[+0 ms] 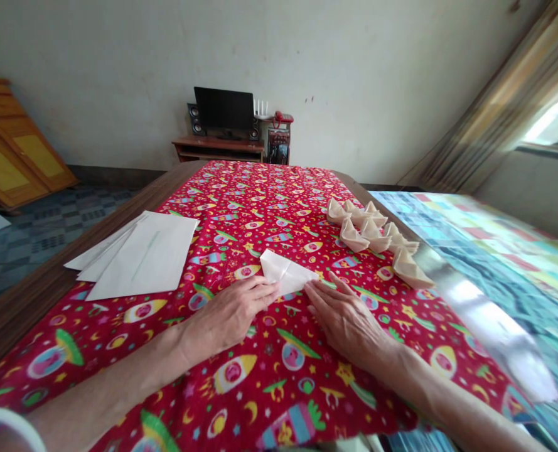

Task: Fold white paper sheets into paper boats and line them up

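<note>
A small piece of folded white paper (285,271) lies flat on the red patterned cloth (279,339). My left hand (238,307) presses its fingers, held together, on the paper's lower left part. At the right corner of the paper, my right hand (347,317) rests with its fingertips on the edge, its index finger spread a little from the others. White sheets (142,257) lie in a fanned stack on the left. Several folded paper shapes (370,232) stand in rows on the right side of the cloth.
Beyond the table's far end is a desk (222,147) with a monitor (225,110) and speakers. A bed (509,257) with colored covers stands to the right, a wooden cabinet (19,144) at the far left.
</note>
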Action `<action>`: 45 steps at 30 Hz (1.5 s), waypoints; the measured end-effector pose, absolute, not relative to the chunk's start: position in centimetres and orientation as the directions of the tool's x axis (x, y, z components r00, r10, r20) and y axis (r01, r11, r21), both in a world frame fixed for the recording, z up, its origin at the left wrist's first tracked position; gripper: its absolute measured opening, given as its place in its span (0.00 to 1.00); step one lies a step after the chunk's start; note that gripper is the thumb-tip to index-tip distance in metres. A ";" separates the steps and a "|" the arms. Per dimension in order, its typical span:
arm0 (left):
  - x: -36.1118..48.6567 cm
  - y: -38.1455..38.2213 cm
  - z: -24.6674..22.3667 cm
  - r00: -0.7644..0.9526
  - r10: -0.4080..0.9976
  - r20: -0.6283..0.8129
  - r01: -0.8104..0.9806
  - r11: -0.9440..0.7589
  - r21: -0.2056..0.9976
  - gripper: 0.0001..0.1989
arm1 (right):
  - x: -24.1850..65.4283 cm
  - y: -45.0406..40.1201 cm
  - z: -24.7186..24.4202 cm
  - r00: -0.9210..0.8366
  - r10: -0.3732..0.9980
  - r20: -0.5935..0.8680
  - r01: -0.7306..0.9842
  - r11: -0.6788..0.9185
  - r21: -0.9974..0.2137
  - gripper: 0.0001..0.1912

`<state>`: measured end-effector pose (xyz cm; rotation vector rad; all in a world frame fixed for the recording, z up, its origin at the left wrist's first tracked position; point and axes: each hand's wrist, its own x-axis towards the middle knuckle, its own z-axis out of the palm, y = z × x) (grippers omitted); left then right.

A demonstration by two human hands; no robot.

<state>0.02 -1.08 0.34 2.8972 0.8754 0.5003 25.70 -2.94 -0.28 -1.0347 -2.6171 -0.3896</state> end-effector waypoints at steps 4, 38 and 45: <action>-0.9 -0.8 0.1 0.791 0.534 0.298 0.502 -0.846 0.182 0.26 | 24.9 -2.9 0.4 -0.695 0.616 0.371 0.698 0.701 0.144 0.19; 2.0 5.2 0.1 0.743 0.575 0.342 0.522 -0.818 0.242 0.11 | 24.2 0.6 -0.1 -0.399 0.778 0.485 0.848 0.514 -0.128 0.10; 1.7 7.4 0.1 0.629 0.728 0.273 0.667 -0.686 0.291 0.38 | 24.9 1.3 -0.3 -0.316 0.823 0.472 0.898 0.420 -0.130 0.15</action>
